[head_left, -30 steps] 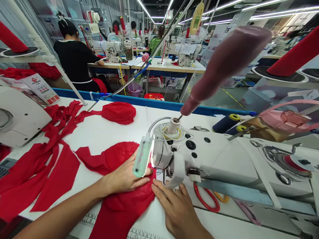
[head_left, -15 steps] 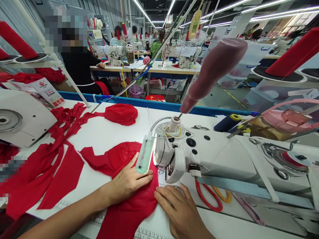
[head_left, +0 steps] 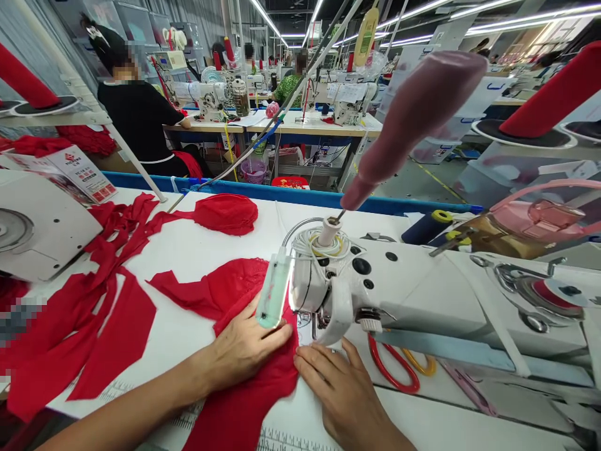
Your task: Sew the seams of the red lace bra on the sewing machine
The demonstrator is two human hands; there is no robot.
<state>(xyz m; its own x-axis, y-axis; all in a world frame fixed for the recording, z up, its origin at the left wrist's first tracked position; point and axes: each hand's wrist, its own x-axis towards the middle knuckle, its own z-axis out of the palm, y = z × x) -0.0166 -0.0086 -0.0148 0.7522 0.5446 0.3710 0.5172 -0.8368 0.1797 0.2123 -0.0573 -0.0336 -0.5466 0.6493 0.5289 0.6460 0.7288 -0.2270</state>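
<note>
A piece of red fabric (head_left: 253, 382) with a lacy-looking upper part lies under the head of a white sewing machine (head_left: 312, 285). My left hand (head_left: 246, 347) rests flat on it, fingers stretched out, just left of the needle area. A pale green translucent plate (head_left: 275, 291) on the machine covers part of those fingers. At the fabric's right edge, in front of the presser foot, my right hand (head_left: 340, 388) has its thumb and fingertips closed on the edge. The needle tip is too small to make out.
Red fabric strips (head_left: 107, 313) and a gathered red piece (head_left: 228, 214) lie to the left. Red-handled scissors (head_left: 399, 369) sit beside the machine arm. A pink-handled tool (head_left: 413, 125) stands upright on the machine head. Across the aisle sits a person in black (head_left: 136, 116).
The view has shifted slightly. Both hands stay at the fabric by the needle area, with only small shifts of the fingers. The person across the aisle has their head turned differently.
</note>
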